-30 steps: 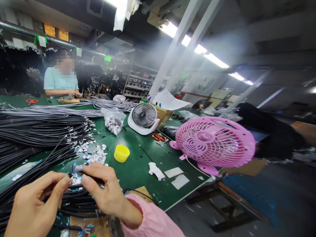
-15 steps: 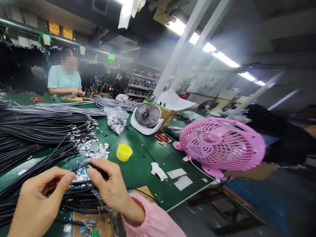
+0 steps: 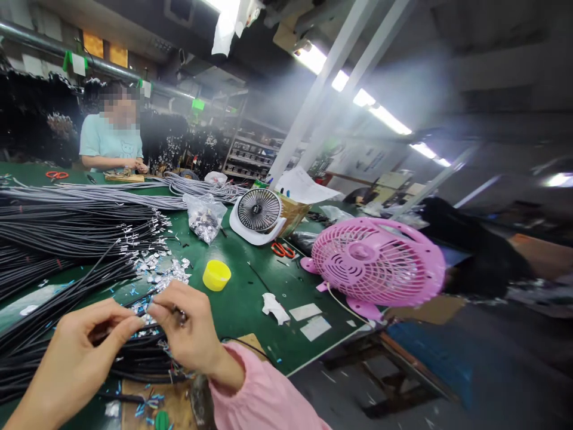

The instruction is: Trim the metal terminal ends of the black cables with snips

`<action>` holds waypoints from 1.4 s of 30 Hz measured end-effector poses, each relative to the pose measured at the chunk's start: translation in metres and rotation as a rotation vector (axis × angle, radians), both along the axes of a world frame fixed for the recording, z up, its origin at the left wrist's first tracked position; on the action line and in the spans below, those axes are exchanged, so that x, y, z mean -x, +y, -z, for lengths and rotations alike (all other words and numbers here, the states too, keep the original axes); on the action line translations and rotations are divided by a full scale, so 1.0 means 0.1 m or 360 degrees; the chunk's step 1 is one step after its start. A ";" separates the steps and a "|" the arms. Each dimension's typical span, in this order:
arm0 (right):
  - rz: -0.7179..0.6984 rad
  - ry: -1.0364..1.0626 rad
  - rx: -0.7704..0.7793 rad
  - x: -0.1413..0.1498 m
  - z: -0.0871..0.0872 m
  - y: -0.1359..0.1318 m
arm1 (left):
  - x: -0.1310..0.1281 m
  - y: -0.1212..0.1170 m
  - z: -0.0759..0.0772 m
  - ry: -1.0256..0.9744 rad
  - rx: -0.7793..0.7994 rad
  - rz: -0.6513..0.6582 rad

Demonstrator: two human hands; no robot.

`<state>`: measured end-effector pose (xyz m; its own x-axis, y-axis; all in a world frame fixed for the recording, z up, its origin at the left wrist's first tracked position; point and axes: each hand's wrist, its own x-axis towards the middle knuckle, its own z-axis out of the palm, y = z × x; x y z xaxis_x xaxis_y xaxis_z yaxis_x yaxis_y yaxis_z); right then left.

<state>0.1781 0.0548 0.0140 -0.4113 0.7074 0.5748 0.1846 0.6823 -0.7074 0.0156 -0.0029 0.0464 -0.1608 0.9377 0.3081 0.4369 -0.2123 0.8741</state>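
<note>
My left hand [image 3: 78, 358] and my right hand [image 3: 190, 334] meet low at the left over a bundle of black cables [image 3: 58, 322]. Both pinch the end of one black cable between thumb and forefinger, with shiny foil scraps [image 3: 163, 278] just beyond the fingertips. My right arm wears a pink sleeve [image 3: 264, 397]. Short blue wire offcuts lie around the cable ends.
A yellow cap [image 3: 216, 275], a white desk fan [image 3: 257, 214], a pink fan [image 3: 376, 263], red scissors [image 3: 282, 249], a plastic bag of parts [image 3: 205, 216] and grey cables [image 3: 134, 197] lie on the green table [image 3: 250, 298]. Another person in a light blue shirt [image 3: 107, 140] works at the far left.
My hands have drawn closer together on the cable end, and the view has shifted slightly. The other person stays at the far end.
</note>
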 end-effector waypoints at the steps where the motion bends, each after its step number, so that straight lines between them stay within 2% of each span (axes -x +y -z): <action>1: 0.0073 0.0030 -0.0102 0.01 -0.01 -0.01 | 0.01 0.01 0.03 -0.0057 0.0022 -0.0064; 2: 0.0094 0.0059 -0.0113 0.01 -0.01 -0.01 | 0.02 0.01 0.06 -0.0100 0.0035 -0.0101; 3: 0.0053 0.0087 -0.0022 0.02 -0.02 -0.01 | 0.03 0.02 0.08 -0.0116 0.0052 -0.0102; 6: -0.0214 0.0160 0.0524 0.05 -0.04 -0.02 | 0.07 0.03 0.09 -0.0059 0.0130 -0.0004; 7: -0.0238 0.0181 0.0612 0.06 -0.05 -0.03 | 0.08 0.03 0.07 -0.0024 0.0169 0.0032; 9: -0.0144 0.0215 0.0507 0.06 -0.08 -0.04 | 0.07 0.03 0.05 0.0003 0.0205 0.0051; 11: 0.0024 0.0259 0.0216 0.02 -0.12 -0.03 | 0.06 0.03 0.03 0.0009 0.0204 0.0028; 13: 0.0201 0.0374 0.0024 -0.02 -0.17 0.00 | 0.05 0.03 0.02 0.0020 0.0196 0.0003; 16: 0.0510 0.0607 0.0059 -0.07 -0.20 0.07 | 0.07 0.02 0.02 0.0029 0.0197 0.0002; 17: 0.0493 0.0564 0.0077 -0.07 -0.20 0.08 | 0.08 0.01 0.04 0.0027 0.0188 0.0001; 20: 0.0103 0.0159 -0.0064 -0.04 -0.14 0.07 | 0.10 -0.03 0.10 0.0009 0.0148 -0.0010; 22: -0.0097 0.0005 -0.0097 -0.01 -0.08 0.04 | 0.11 -0.04 0.15 -0.0018 0.0164 -0.0012; 24: -0.0182 0.0032 0.0025 0.00 -0.03 0.01 | 0.12 -0.03 0.19 -0.0061 0.0160 0.0064; 27: -0.0262 0.0110 0.0389 0.02 -0.01 -0.03 | 0.15 0.01 0.25 -0.0095 0.0075 0.0206; 29: -0.0190 0.0164 0.0637 0.04 -0.05 -0.04 | 0.14 0.03 0.28 -0.0088 -0.0005 0.0135; 31: -0.0033 0.0277 0.0770 0.05 -0.11 -0.02 | 0.10 0.03 0.30 -0.0079 -0.0065 0.0004; 33: 0.0180 0.0506 0.0735 0.03 -0.16 0.05 | 0.04 0.00 0.27 -0.0122 -0.0085 -0.0099; 35: 0.0470 0.0881 0.0722 -0.01 -0.18 0.13 | -0.02 -0.04 0.19 -0.0216 -0.0034 -0.0174; 37: 0.0618 0.1026 0.0618 -0.04 -0.19 0.16 | -0.06 -0.08 0.11 -0.0316 0.0038 -0.0208; 40: 0.0311 0.0631 0.0509 -0.02 -0.23 0.08 | -0.06 -0.09 0.03 -0.0413 0.0101 -0.0218; 42: 0.0219 0.0394 0.0428 0.01 -0.27 0.00 | -0.04 -0.09 0.01 -0.0428 0.0116 -0.0201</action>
<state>0.1767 0.0543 0.0410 -0.1744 0.8852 0.4314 0.0625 0.4472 -0.8923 0.0196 -0.0116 0.0449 -0.3443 0.9231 0.1713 0.2067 -0.1035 0.9729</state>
